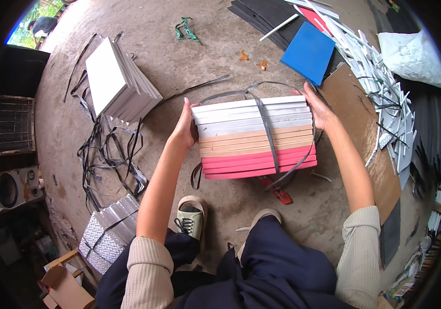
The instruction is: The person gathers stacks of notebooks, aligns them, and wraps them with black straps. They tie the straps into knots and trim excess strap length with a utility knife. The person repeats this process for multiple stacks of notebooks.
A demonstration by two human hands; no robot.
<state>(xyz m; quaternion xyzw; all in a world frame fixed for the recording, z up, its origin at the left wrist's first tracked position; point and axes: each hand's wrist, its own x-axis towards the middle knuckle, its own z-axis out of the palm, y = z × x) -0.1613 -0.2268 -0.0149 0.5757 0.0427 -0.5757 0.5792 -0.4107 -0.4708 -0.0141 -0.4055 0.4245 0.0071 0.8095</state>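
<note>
White, tan and red boards in a strapped stack [255, 138], held above the concrete floor [189, 62].
Left hand [185, 129] and right hand [319, 109] press flat on opposite ends; the stack looks stiff, fairly heavy, smooth-edged, best gripped at the ends or by the grey strap [268, 135].

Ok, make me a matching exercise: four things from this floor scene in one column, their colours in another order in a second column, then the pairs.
Things:
1. Top boards of the held stack
2. Bottom boards of the held stack
3. Square sheet lying past the right hand
4. Strap around the stack

Colours:
A. Blue
B. Dark grey
C. White
D. Pinkish red

Pairs: 1-C, 2-D, 3-A, 4-B

The left hand presses the stack's other end.
</note>
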